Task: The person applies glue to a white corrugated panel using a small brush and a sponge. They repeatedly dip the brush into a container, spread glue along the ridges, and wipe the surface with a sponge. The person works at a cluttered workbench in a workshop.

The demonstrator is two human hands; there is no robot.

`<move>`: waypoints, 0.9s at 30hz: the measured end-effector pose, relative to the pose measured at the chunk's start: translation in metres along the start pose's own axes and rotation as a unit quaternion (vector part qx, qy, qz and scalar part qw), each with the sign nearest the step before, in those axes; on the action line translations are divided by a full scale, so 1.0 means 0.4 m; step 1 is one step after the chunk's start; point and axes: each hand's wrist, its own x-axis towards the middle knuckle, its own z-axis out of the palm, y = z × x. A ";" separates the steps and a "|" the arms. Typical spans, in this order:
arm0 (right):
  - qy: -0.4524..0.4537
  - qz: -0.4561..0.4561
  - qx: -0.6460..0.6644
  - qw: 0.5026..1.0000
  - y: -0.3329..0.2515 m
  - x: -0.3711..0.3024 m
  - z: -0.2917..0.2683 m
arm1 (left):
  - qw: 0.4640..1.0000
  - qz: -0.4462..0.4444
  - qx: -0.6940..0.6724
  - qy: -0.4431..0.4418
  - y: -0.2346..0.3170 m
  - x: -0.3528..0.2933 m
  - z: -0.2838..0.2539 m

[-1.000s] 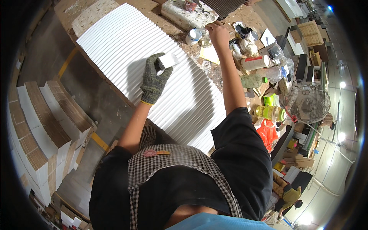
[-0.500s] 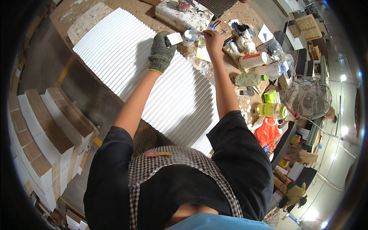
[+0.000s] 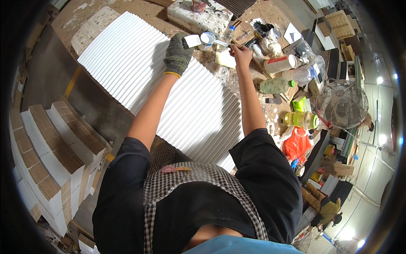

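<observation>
Workshop table (image 3: pixel 146 15) from 10 to 2 o'clock, white ridged strips (image 3: pixel 127 55) across it at 11. Change within the last second: shift of the left gloved hand (image 3: pixel 178 55) from mid-strips toward 12 o'clock, fingers closed around a small white block (image 3: pixel 193 41) beside the white cup (image 3: pixel 207 38). Right hand (image 3: pixel 241 55) at 1 o'clock: fingers pinching a pale flat tool (image 3: pixel 221 43), tip near the cup's rim, contact too small to confirm. Effect: block now close to cup and tool.

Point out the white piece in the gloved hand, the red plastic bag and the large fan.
White piece (image 3: pixel 193 41), head view: its flat face.
Red plastic bag (image 3: pixel 297 145), head view: its crumpled middle.
Large fan (image 3: pixel 343 105), head view: middle of its wire guard.
</observation>
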 end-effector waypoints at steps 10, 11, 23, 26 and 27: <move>-0.077 0.113 0.285 0.949 -0.083 -0.049 -0.014 | 0.981 -0.140 -0.129 -0.032 -0.005 0.026 0.065; -0.083 0.122 0.296 0.944 -0.092 -0.059 -0.011 | 0.975 -0.152 -0.155 -0.049 -0.006 0.030 0.067; -0.143 0.136 0.297 0.934 -0.155 -0.141 0.029 | 0.934 -0.165 -0.293 -0.119 0.011 0.016 0.075; -0.138 0.126 0.285 0.940 -0.169 -0.141 0.019 | 0.939 -0.164 -0.280 -0.113 0.001 0.009 0.076; -0.137 0.122 0.283 0.941 -0.172 -0.142 0.016 | 0.939 -0.171 -0.280 -0.108 0.000 0.004 0.075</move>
